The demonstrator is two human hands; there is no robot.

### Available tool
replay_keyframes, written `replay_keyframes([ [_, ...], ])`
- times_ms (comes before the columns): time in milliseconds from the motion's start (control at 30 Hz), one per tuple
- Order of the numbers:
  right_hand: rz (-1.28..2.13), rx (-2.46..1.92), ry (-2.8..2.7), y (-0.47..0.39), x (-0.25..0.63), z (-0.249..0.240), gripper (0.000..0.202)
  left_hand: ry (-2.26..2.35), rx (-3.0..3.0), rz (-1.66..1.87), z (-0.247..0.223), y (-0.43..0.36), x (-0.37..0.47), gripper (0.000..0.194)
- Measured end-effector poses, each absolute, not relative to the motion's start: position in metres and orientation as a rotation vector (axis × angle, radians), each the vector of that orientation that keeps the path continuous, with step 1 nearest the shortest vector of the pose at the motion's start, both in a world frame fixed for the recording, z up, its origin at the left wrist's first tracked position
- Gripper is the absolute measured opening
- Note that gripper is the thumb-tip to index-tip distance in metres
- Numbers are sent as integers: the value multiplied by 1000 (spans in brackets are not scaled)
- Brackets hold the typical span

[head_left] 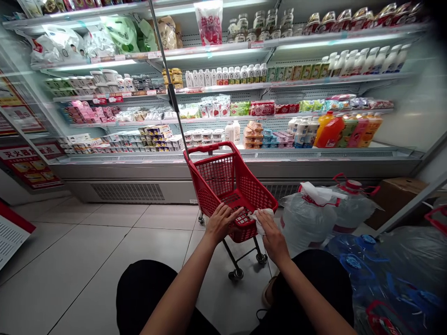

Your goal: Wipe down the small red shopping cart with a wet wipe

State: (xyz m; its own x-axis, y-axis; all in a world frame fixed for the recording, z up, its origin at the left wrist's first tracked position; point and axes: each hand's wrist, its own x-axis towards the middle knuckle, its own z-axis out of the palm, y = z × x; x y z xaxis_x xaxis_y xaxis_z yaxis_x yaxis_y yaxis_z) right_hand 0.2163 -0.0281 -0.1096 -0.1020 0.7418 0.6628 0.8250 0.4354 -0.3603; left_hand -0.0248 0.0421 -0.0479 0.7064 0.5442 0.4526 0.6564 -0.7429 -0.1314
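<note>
A small red plastic shopping cart (247, 186) on a metal frame with wheels stands in front of my knees, a thin pole rising from its far left corner. My left hand (222, 223) rests on the near left part of the basket rim, fingers apart, holding nothing. At the near right corner, my right hand (274, 235) presses a crumpled white cloth or tissue (262, 220) against the rim. The basket's visible inside shows only its red grid walls and floor.
A refrigerated display (167, 160) with shelves of dairy and drinks spans the back. Large water bottles (307, 218) and blue-capped jugs (352, 263) stand close on the right, a cardboard box (398, 197) behind them. A red-and-white object (12, 232) is at the left edge.
</note>
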Motion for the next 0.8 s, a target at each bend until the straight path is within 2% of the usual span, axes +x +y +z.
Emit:
replay_keyframes([
  [233,-184,-1305,-1937,-46,180,-109,101,-1103,-2519,-568,-58,29,8,90],
  [467,-198,-1217,-2036,-49,221,-104,94,-954,-2644,-614,-49,20,4,99],
  [667,-174,-1302,-1950,-51,241,-106,93,-993,-2611,-577,-31,43,-23,86],
  [800,-187,-1379,-1836,-51,218,-110,94,-1097,-2589,-618,-38,47,-16,87],
])
